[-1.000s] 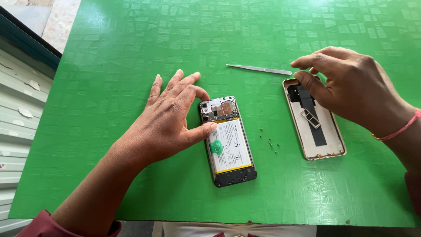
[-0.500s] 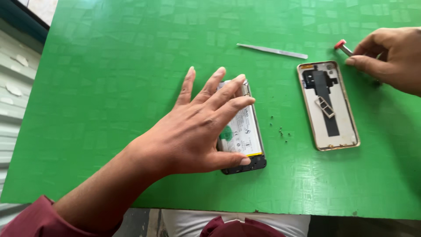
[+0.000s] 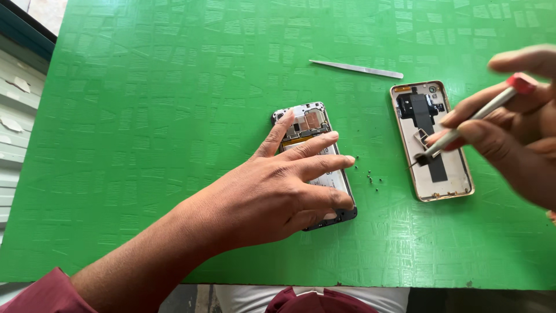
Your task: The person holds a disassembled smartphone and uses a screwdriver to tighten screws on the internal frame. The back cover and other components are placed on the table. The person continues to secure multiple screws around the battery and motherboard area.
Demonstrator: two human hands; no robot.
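- The phone lies face down on the green counter, near its middle, with the back taken off; the circuit board shows at the far end and the pale battery below it.
- The left hand rests flat over the phone with the fingers spread, not gripping anything. The forefinger tip touches the board near the top left corner, and the other fingers lie across the battery, covering most of the lower half.
- The phone's dark bottom edge shows just past the little finger.
- The right hand hangs above the counter, to the right of the phone and well apart from it, somewhat blurred.
- It pinches a thin screwdriver with a red cap between thumb and fingers; the dark tip points down and left, over the back cover.
- I cannot tell whether the tip touches the cover.
- The back cover lies inside-up just right of the phone, parallel to it, with a gold rim, a black strip down its middle and a small metal frame beside the tip.
- A few tiny dark screws lie loose on the counter between the phone and the cover, just beyond the left fingertips.
- Metal tweezers lie farther up the counter, above both parts, touched by neither hand.
- A dark red sleeve shows at the left wrist, at the near edge.
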